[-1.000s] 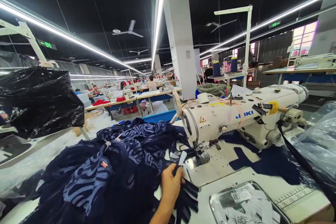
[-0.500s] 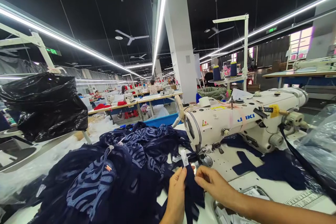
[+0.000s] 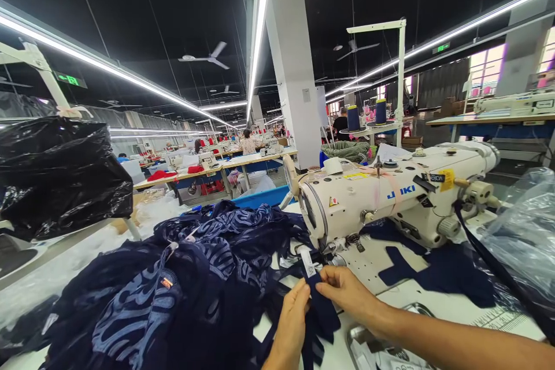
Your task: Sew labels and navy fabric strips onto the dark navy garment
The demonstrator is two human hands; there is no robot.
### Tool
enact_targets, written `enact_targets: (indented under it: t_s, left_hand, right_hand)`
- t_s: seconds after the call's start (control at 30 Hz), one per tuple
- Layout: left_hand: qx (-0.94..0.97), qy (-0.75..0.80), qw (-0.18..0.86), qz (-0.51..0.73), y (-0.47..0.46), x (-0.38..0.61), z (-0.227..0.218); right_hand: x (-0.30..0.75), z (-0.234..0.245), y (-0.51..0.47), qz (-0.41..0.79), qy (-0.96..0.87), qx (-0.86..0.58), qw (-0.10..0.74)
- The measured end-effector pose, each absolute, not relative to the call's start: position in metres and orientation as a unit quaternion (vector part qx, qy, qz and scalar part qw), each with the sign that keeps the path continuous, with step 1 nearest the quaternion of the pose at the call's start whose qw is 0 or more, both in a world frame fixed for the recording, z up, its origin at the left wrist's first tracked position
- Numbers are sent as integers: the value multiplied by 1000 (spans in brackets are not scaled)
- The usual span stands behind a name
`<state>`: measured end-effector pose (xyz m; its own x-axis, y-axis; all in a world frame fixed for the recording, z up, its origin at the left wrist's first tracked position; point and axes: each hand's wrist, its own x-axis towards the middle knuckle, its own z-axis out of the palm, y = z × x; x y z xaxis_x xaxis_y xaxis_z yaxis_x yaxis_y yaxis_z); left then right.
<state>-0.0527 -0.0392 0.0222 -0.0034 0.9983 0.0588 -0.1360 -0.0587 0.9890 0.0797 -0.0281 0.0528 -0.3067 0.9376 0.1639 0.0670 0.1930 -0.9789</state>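
Just in front of the sewing machine (image 3: 359, 196), my left hand (image 3: 291, 318) pinches a navy fabric piece (image 3: 323, 309) between thumb and fingers. A white label (image 3: 308, 262) lies on the fabric's upper end, beyond my fingertips. My right hand (image 3: 353, 295) grips the right edge of the same piece, thumb against fingers. The machine's needle area is partly hidden by its head. To the left spreads a heap of navy garments (image 3: 195, 312) with light blue swirl patterns.
A metal tray (image 3: 358, 335) of white labels sits below my right forearm. Cut navy pieces (image 3: 455, 277) lie right on the machine table. Clear plastic (image 3: 515, 237) bulges at the right edge, and a black plastic bag (image 3: 65, 176) hangs at left. Several people work farther back.
My right hand has come closer to my left, its fingertips now on the fabric. The labelled end looks more tilted. The whole view has shifted slightly, with the surroundings farther left.
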Motion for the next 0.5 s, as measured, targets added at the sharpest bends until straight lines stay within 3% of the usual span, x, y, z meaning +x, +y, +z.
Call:
enact_targets:
  t_s: [0.23, 0.5]
  left_hand:
    - [694, 478, 94, 530, -50, -63, 41]
    - [738, 430, 8, 520, -50, -59, 37]
  right_hand:
    - [87, 52, -23, 458, -649, -423, 436]
    - [83, 49, -31, 372, -709, -423, 424]
